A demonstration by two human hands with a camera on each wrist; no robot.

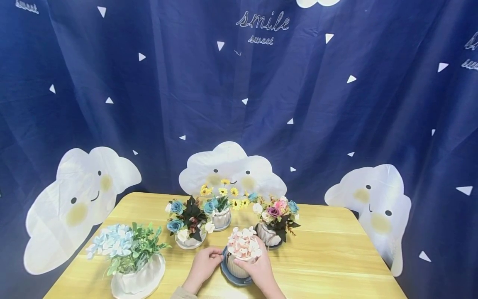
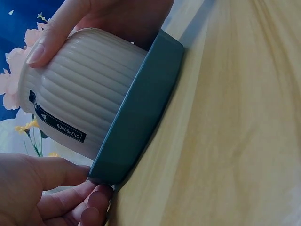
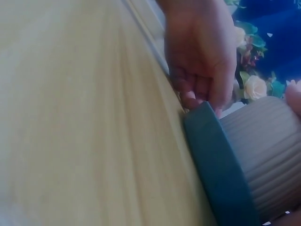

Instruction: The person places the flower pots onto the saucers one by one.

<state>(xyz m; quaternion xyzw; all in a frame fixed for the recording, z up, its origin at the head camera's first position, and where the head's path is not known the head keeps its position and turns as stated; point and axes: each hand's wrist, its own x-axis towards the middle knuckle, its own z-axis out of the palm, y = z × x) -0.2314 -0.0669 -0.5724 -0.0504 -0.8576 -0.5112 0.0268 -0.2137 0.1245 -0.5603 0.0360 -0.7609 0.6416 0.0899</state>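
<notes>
A white ribbed pot [image 1: 237, 268] of pink and white flowers [image 1: 244, 246] stands on a blue-grey saucer [image 1: 228, 274] near the table's front edge. My left hand [image 1: 218, 256] pinches the saucer's left rim. In the left wrist view its thumb and fingers [image 2: 94, 186] close on the saucer [image 2: 141, 110] edge below the pot [image 2: 80, 94]. My right hand [image 1: 258, 258] wraps round the pot's right side, with its thumb [image 2: 51, 35] on the pot's upper wall. The right wrist view shows the left hand [image 3: 202, 56] at the saucer [image 3: 221, 165] beside the pot [image 3: 268, 150].
Other flower pots stand on the wooden table [image 1: 336, 257]: pale blue blooms [image 1: 127, 249] at front left, blue roses [image 1: 188, 224], yellow daisies [image 1: 222, 205] and pink-purple roses [image 1: 275, 218] behind. A navy cloud-print curtain [image 1: 261, 104] hangs at the back.
</notes>
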